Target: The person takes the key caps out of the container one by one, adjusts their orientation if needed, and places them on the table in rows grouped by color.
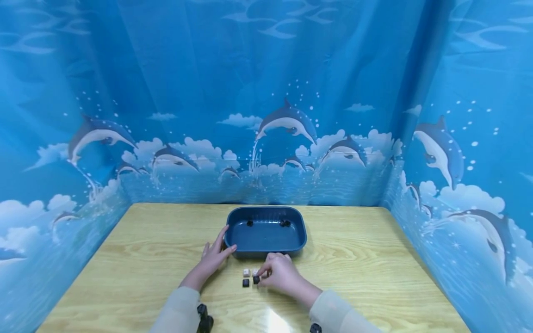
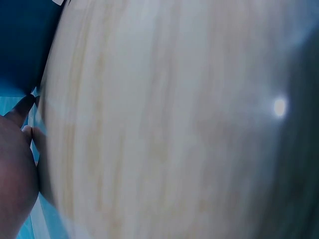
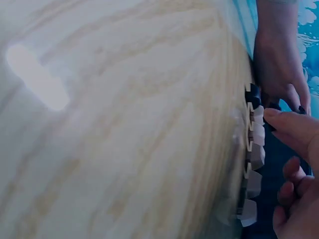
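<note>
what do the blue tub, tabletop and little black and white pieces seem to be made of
Blue tub: probably moulded plastic, slightly glossy; even colour, rounded corners.
Tabletop: wood or wood-look laminate, glossy; pale grain, bright glare spot.
Black pieces and white pieces: perhaps hard plastic, from their neat, blocky shapes; finish unclear.

You have bare hands and pale off-white fabric sleeves, with a small, knobbly black device showing by each cuff
</note>
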A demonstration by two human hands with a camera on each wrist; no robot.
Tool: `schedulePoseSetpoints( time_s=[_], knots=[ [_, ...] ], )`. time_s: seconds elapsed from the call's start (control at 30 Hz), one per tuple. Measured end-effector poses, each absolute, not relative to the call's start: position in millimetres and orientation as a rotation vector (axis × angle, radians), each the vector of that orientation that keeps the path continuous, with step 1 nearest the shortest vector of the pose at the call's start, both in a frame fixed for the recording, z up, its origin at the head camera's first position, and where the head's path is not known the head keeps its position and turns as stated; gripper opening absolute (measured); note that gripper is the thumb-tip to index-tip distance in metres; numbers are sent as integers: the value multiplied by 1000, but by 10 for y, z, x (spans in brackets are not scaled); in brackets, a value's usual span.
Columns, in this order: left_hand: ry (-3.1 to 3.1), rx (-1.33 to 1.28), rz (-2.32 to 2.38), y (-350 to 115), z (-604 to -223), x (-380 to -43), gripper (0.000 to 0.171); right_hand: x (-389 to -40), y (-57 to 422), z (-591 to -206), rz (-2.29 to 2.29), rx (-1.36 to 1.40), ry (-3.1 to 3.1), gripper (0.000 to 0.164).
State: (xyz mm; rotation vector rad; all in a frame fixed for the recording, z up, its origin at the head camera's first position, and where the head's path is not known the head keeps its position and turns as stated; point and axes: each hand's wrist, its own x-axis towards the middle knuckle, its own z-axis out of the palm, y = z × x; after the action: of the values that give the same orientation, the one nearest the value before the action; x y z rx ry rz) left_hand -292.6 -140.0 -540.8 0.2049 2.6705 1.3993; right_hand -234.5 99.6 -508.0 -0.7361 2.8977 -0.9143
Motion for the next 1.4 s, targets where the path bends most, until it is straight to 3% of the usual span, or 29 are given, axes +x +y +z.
schedulePoseSetpoints(
  time_s=[1.03, 1.4],
  knots=[
    [2664, 184, 1406, -1378, -5376, -2921, 75, -2317, 925, -5191, -796, -718, 2970, 21],
    [2672, 196, 1398, -1393, -5386, -2915, 75, -2260, 1013, -4944, -857, -805, 2927, 21]
  ],
)
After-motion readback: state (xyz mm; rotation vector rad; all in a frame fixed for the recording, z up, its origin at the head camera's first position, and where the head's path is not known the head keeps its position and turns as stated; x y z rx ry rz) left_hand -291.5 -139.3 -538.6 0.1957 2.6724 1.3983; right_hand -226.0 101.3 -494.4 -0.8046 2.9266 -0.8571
